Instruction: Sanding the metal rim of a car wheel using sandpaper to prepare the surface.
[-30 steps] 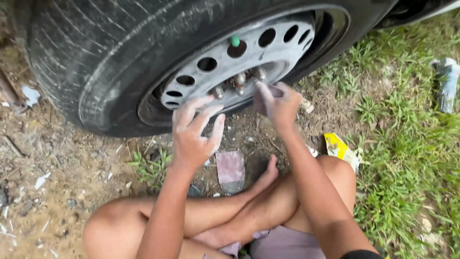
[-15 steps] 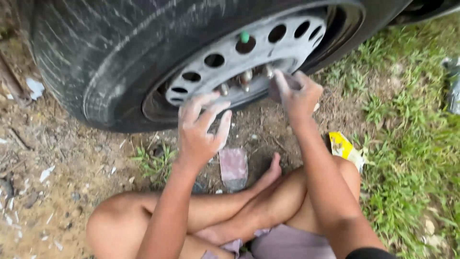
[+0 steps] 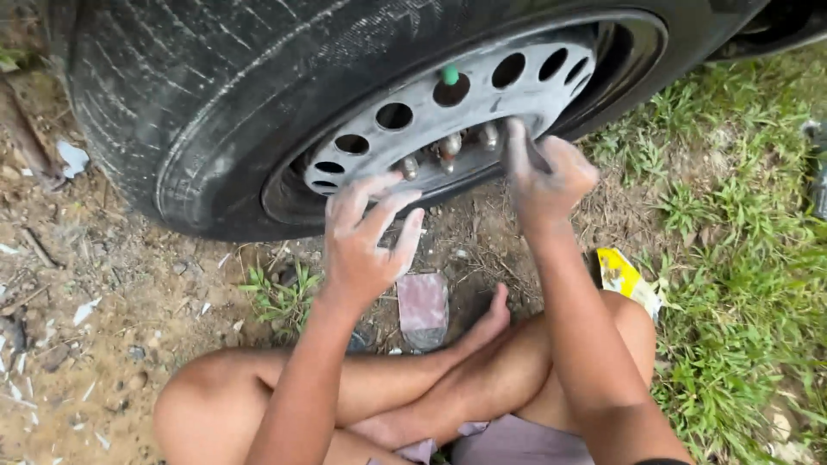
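Seated person at a car wheel. Left hand (image 3: 366,237) open, fingers spread, hovering just below the grey steel rim (image 3: 517,95). Right hand (image 3: 547,172) closed loosely, fingertips pressed against the rim beside the lug nuts (image 3: 448,148). Worn tyre (image 3: 198,95) rests on dirt

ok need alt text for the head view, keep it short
Seen from above, a person sitting cross-legged on dirt reaches both dusty hands to a car's silver steel wheel: the right hand at the lug nuts, the left hand open just below the rim. Grass lies to the right.
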